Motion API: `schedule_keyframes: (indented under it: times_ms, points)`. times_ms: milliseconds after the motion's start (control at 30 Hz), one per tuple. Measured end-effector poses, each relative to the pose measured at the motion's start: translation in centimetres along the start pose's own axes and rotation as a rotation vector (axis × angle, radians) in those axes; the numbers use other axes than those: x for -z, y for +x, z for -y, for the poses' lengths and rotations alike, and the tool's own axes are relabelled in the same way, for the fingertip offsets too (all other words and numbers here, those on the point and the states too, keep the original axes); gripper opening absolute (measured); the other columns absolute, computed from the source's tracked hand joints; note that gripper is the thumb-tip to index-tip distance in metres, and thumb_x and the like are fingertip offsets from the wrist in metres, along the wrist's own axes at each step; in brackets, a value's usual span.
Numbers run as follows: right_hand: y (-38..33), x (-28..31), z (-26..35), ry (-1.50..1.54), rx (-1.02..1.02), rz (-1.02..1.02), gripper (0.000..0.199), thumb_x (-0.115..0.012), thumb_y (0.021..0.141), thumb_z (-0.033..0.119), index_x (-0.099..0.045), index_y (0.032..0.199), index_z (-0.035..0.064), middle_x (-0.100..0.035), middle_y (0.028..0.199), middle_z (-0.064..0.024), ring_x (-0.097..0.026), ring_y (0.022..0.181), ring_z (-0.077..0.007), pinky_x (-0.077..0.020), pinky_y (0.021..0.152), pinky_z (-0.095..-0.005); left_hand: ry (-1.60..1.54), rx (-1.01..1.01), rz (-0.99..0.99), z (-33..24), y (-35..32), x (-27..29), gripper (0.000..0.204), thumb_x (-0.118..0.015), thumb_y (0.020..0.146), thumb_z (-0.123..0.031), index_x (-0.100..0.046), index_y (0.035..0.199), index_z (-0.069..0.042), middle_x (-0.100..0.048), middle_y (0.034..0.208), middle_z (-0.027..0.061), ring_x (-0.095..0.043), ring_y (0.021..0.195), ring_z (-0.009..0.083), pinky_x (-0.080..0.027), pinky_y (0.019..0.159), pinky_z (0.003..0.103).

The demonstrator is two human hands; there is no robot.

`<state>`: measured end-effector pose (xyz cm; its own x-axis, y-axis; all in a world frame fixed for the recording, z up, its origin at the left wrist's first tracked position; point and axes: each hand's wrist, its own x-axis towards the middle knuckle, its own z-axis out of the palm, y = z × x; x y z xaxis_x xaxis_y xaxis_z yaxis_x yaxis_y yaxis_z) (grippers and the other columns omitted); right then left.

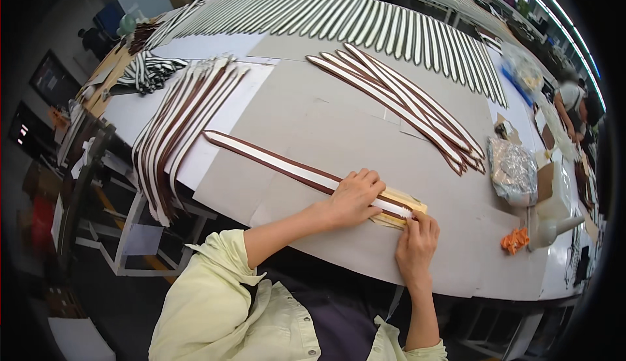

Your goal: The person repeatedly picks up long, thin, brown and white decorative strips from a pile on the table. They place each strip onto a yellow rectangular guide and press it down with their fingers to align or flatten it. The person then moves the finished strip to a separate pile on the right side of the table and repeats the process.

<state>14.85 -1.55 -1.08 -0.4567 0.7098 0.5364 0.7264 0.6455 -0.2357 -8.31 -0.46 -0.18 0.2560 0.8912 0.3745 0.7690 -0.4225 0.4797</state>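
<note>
Now pressing down flat with the left hand (pixel 355 196), fingers spread and lying open across a long brown strap with a white centre stripe (pixel 274 163), pinning it near its right end rather than gripping it. Running from upper left to lower right over the grey card sheet (pixel 326 120), and ending on a small pale wooden block (pixel 405 208) just under both hands. Meeting that end with the right hand (pixel 417 240), fingertips (pixel 413 218) touching the strap tip and the block's edge, palm lifted, nothing clasped. Lying to the left, a thick bundle of matching straps (pixel 182 120), draped over the table edge. Crossing further back on the right, another loose pile of straps (pixel 404 100). Sitting well apart at the right, a crumpled foil bag (pixel 514 168) and an orange clip (pixel 515 240).
</note>
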Motion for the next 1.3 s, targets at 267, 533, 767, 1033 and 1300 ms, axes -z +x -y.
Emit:
schedule_keyframes:
  times_ms: [267, 533, 767, 1033, 1300]
  points:
    - [4.1, -0.9, 1.0, 0.332, -0.017, 0.037, 0.015, -0.066, 0.091, 0.0, -0.064, 0.106, 0.0, -0.067, 0.114, -0.0156, -0.062, 0.108, -0.0369, -0.0467, 0.097, -0.0478, -0.117, -0.068, 0.241, 2.0, 0.8, 1.8, 0.031, -0.079, 0.084, -0.021, -0.064, 0.106, -0.005, -0.062, 0.105, 0.0127, -0.063, 0.103, 0.0349, -0.051, 0.087, 0.047]
    - [5.0, 2.8, -7.3, 0.352, -0.279, 0.013, 0.012, -0.062, 0.096, -0.004, -0.067, 0.106, -0.0003, -0.069, 0.096, -0.0137, -0.064, 0.088, -0.0308, -0.0515, 0.079, -0.0384, 0.361, 0.373, 0.583, 11.0, -0.2, 13.8, 0.039, -0.075, 0.083, -0.018, -0.061, 0.117, -0.006, -0.07, 0.105, 0.0145, -0.067, 0.105, 0.0351, -0.049, 0.093, 0.05]
    - [14.1, -0.9, -15.0, 0.64, -0.382, -0.048, 0.017, -0.065, 0.095, -0.003, -0.071, 0.111, -0.0011, -0.072, 0.096, -0.0044, -0.062, 0.088, -0.0094, -0.0494, 0.082, -0.0265, 0.675, 0.177, -0.362, 16.5, 4.8, 19.8, 0.056, -0.071, 0.085, -0.004, -0.058, 0.14, -0.007, -0.059, 0.136, 0.0151, -0.053, 0.13, 0.0325, -0.039, 0.11, 0.049]
    - [15.6, -3.6, -17.7, -0.017, -0.189, -0.2, 0.019, -0.072, 0.09, 0.005, -0.072, 0.109, 0.0039, -0.07, 0.107, -0.0114, -0.065, 0.1, -0.0292, -0.049, 0.09, -0.0428, 0.669, 0.702, -0.273, 26.0, -9.7, 19.5, 0.042, -0.078, 0.087, -0.02, -0.07, 0.125, -0.005, -0.061, 0.129, 0.0173, -0.055, 0.126, 0.0351, -0.048, 0.103, 0.05]
    - [6.0, 1.5, -3.7, 0.228, -0.106, 0.08, 0.022, -0.073, 0.087, 0.005, -0.069, 0.109, 0.0059, -0.068, 0.115, -0.0108, -0.059, 0.112, -0.0324, -0.0431, 0.098, -0.0455, 0.551, 1.042, -0.286, 30.3, -15.3, 21.0, 0.038, -0.079, 0.086, -0.026, -0.069, 0.115, -0.003, -0.062, 0.126, 0.0197, -0.056, 0.123, 0.0395, -0.049, 0.101, 0.052]
